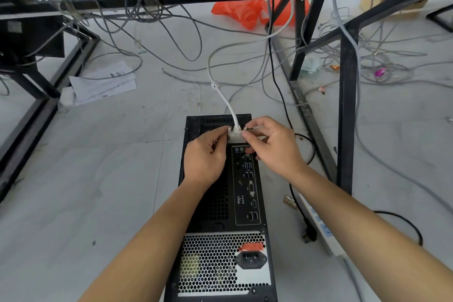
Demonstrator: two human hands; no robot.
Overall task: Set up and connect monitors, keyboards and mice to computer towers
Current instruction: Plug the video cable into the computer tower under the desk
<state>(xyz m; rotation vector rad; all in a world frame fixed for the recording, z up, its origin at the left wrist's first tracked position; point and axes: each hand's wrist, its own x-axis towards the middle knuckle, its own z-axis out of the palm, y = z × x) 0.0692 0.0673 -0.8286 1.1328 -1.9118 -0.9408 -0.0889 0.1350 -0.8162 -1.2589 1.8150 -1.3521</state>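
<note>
The tower (215, 206) is sitting on the floor (98, 167), rear panel showing, with open tiles on its left; a frame leg (345, 130) and power strip (321, 228) are crowding its right (cords trailing everywhere). Both arms are reaching forward, the left hand (206, 157) and right hand (274, 147) each pinching one side of the plug (234, 135) at the panel's far end.

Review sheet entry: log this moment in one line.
white connector at tower rear | left hand: pinches it | right hand: pinches it
</note>
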